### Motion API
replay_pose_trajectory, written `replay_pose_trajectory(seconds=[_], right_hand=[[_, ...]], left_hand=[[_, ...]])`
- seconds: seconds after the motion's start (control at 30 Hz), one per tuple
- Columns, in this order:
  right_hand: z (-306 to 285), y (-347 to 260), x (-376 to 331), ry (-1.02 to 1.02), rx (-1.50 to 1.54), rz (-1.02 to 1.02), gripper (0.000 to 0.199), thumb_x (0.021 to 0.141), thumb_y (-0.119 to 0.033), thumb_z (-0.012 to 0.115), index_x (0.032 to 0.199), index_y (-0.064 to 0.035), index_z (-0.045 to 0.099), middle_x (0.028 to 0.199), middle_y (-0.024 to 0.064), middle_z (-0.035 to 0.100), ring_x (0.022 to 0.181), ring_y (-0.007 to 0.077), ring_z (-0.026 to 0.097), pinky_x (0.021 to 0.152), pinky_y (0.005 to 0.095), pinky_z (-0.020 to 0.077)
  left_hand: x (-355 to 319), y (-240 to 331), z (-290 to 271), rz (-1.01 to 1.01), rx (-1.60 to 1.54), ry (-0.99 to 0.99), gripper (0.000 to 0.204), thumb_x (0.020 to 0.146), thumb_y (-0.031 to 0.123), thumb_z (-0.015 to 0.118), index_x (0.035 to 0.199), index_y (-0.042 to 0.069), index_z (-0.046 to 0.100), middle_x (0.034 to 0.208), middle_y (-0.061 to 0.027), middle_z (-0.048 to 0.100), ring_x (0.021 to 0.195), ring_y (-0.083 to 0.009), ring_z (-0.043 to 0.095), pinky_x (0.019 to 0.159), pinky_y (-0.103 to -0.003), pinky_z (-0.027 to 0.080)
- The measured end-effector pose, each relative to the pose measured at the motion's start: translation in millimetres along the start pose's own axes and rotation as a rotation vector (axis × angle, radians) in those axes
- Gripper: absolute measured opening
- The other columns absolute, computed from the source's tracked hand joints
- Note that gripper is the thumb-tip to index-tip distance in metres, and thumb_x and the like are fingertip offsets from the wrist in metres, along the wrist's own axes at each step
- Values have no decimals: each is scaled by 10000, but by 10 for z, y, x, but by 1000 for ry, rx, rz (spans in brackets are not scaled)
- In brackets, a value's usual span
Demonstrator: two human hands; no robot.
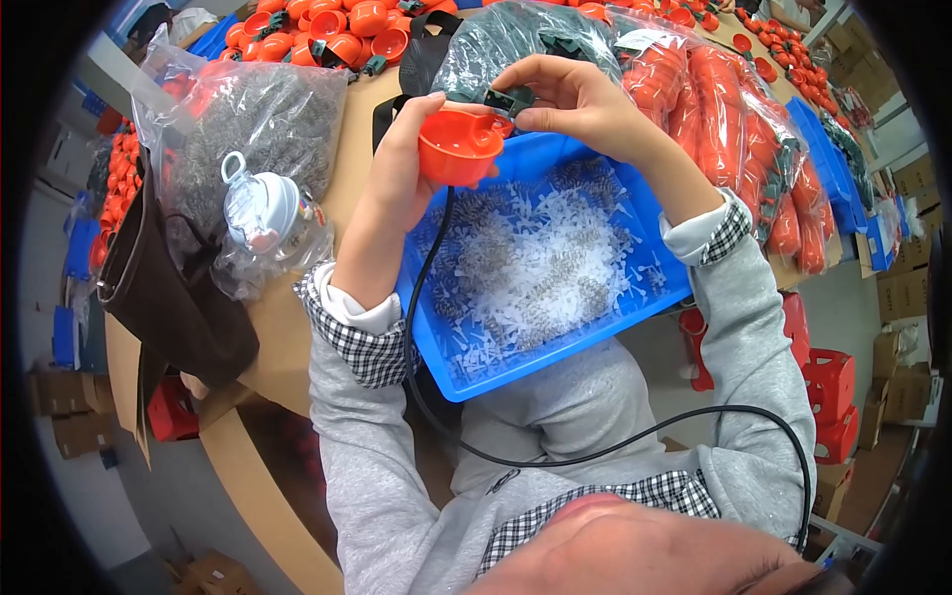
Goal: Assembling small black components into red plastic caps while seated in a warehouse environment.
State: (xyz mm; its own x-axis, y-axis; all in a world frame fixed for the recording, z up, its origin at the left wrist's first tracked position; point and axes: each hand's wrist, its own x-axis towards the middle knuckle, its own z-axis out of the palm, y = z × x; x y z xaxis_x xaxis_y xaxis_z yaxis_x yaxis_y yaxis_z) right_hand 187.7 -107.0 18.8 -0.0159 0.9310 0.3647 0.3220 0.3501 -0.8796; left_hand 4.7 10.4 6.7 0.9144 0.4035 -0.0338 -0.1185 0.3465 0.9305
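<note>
My left hand (401,151) is wrapped round a small orange plastic cup (458,151), its open side tilted up toward me. At the cup's far rim, my right hand (578,99) pinches a small dark green plastic fitting (510,101) between thumb and fingers. The fitting touches or nearly touches the cup; I cannot tell whether the two are joined. Below both hands a blue tray (428,349) rests at the table edge over my lap. Inside it lie many white plastic pins (516,288) and small metal springs (585,183).
Loose orange cups (342,40) are heaped at the back, beside a bag of dark green parts (496,45). Bagged orange cups (719,109) lie right. At left are a bag of springs (268,119), a clear bottle (260,210) and a brown bag (174,288). A black cable (615,436) crosses my lap.
</note>
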Motion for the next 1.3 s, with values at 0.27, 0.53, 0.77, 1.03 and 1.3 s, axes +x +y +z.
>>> replay_pose_trajectory(seconds=[0.27,0.53,0.77,1.03,1.3], right_hand=[[57,26,9,-4,21,-13,355,785,14,622,1131,8,541,1078,67,579,1002,133,554,893,281,464],[107,6,4,-31,36,0,355,803,4,614,1149,2,536,1101,70,576,1028,133,547,912,278,449],[113,-27,-5,22,45,-10,366,815,-2,603,1173,7,525,1151,81,562,1083,153,534,944,287,429],[93,-35,-11,22,26,-47,361,811,11,602,1165,7,530,1163,85,555,1095,157,527,945,288,430],[105,-34,0,27,43,-65,363,804,28,606,1159,7,535,1154,87,559,1072,158,540,936,290,443]], left_hand=[[13,-32,-50,16,17,12,492,905,369,317,1066,-31,555,875,-210,641,710,-272,639,570,-302,494],[6,-24,-19,68,30,49,494,892,369,337,1058,-44,553,862,-226,637,705,-279,638,601,-314,500],[-20,-27,0,115,24,62,487,883,345,344,1049,-60,556,856,-225,639,693,-275,636,617,-313,501],[-15,-23,-7,105,39,33,484,884,339,343,1029,-65,567,842,-217,644,687,-270,637,610,-302,496],[-4,-25,-6,100,51,51,487,885,342,341,1024,-66,568,837,-211,646,683,-264,638,597,-297,495]])
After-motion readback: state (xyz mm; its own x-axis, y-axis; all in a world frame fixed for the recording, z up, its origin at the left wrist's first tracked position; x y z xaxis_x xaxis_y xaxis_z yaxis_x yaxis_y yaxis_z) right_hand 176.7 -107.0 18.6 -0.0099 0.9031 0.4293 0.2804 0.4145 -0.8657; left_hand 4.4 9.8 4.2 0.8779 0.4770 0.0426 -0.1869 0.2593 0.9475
